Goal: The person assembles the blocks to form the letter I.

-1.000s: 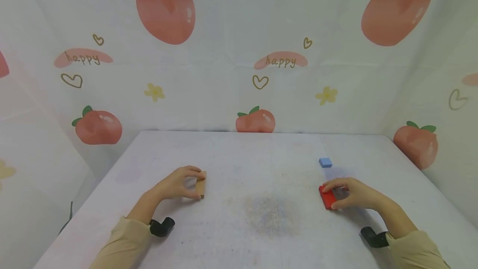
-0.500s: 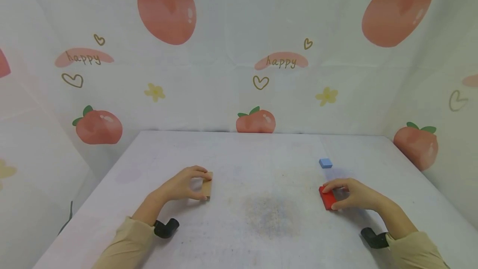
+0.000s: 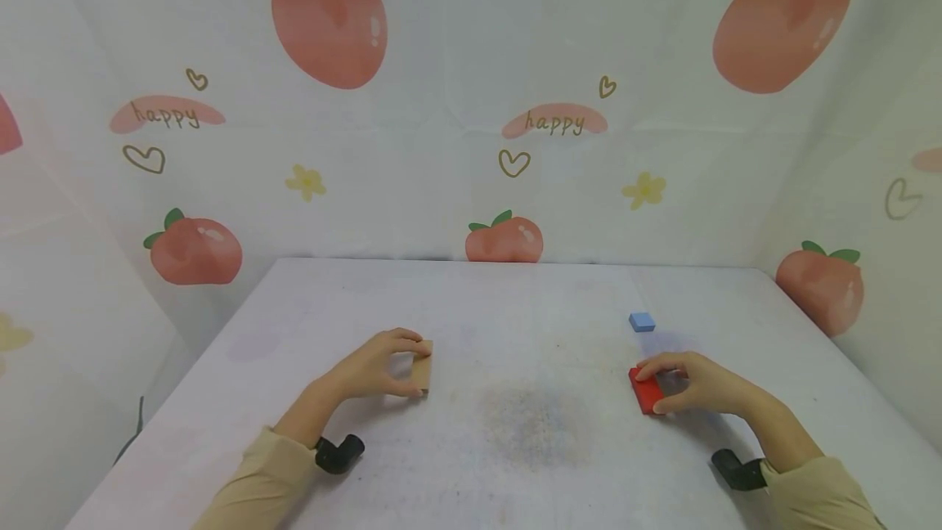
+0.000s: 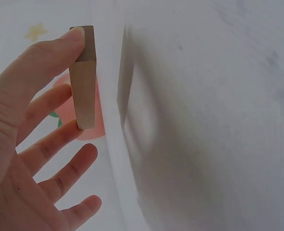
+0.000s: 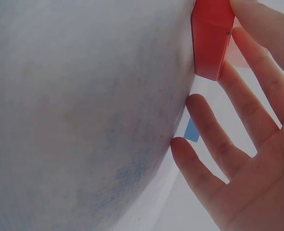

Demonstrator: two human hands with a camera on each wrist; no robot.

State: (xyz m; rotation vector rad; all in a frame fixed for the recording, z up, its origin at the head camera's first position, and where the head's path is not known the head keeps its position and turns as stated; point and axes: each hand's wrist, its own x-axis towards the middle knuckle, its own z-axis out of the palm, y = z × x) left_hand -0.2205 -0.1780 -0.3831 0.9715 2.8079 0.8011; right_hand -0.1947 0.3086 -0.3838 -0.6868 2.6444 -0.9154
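Observation:
My left hand (image 3: pixel 371 366) pinches a tan wooden block (image 3: pixel 421 373) at its two ends, thumb on the near end and fingertips at the far one. In the left wrist view the wooden block (image 4: pixel 84 91) hangs a little above the table, its shadow apart from it. On the right, my right hand (image 3: pixel 695 383) grips a red block (image 3: pixel 646 391) between thumb and fingers. That red block (image 5: pixel 211 41) lies on the table in the right wrist view, while the ring and little fingers (image 5: pixel 199 163) stretch out beside it.
A small blue block (image 3: pixel 642 322) lies behind the red one on the white table (image 3: pixel 471 301). A dark stain marks the table's middle. Black camera mounts (image 3: pixel 340 455) sit at both wrists. A white curtain printed with fruit (image 3: pixel 441 105) hangs behind and at both sides.
My left hand has moved to the right, carrying the wooden block towards the table's middle. The right hand, the red block and the blue block have stayed in place.

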